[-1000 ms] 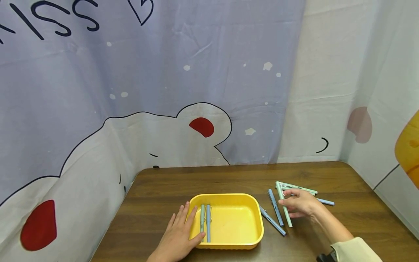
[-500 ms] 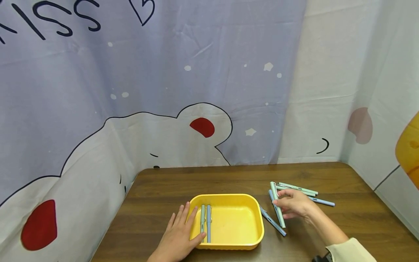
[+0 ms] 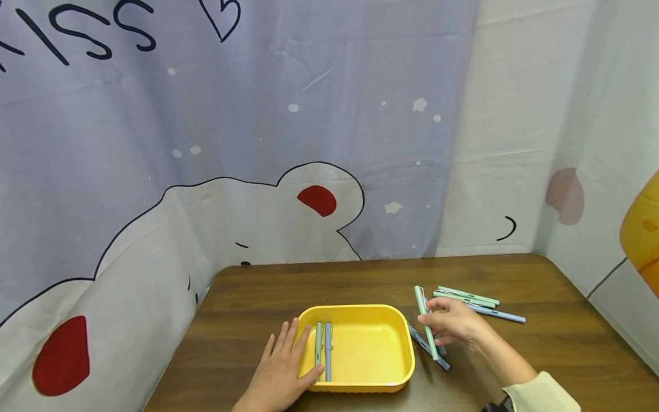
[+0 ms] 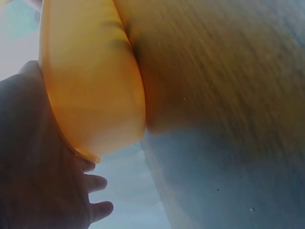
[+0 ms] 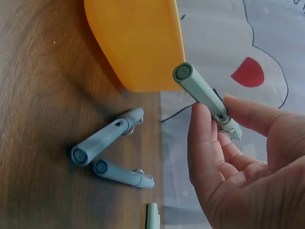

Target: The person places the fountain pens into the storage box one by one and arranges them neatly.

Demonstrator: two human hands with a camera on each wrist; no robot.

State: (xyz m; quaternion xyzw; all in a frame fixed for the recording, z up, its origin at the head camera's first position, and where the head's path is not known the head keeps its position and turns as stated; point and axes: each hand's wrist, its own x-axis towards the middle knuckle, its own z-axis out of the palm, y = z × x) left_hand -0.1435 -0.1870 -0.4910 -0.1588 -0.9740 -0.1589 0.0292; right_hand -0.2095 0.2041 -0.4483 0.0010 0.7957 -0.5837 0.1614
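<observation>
At the far left, a cloth (image 3: 134, 280) printed with a white bear hangs beyond the left edge of the tabletop (image 3: 268, 286) and runs on behind its back edge. Inside that left edge, the left hand (image 3: 280, 366) lies against the left wall of a yellow tray (image 3: 368, 349), fingers straight and spread wide, thumb reaching over the tray's front left corner. The tray stands a little left of the middle of the tabletop, well apart from the back edge. In it, along the left wall, a green pen (image 3: 318, 343) and, just to its right, a blue pen (image 3: 328, 352) lie side by side, pointing front to back. Just beside the tray's right wall, a second blue pen (image 3: 419, 338) lies slantwise on the tabletop; near it is a third blue pen (image 5: 121, 173), mostly covered in the head view. Above these two, the right hand (image 3: 455, 323) pinches a pale green pen (image 5: 202, 90) between thumb and fingers, raised clear of the tabletop. Farther right, towards the back right corner, a pair of green pens (image 3: 471, 296) lies close together, with a fourth blue pen (image 3: 499, 314) just in front. A light sleeve (image 3: 543, 395) ends the row, a dark band (image 3: 499, 405) at its cuff.
</observation>
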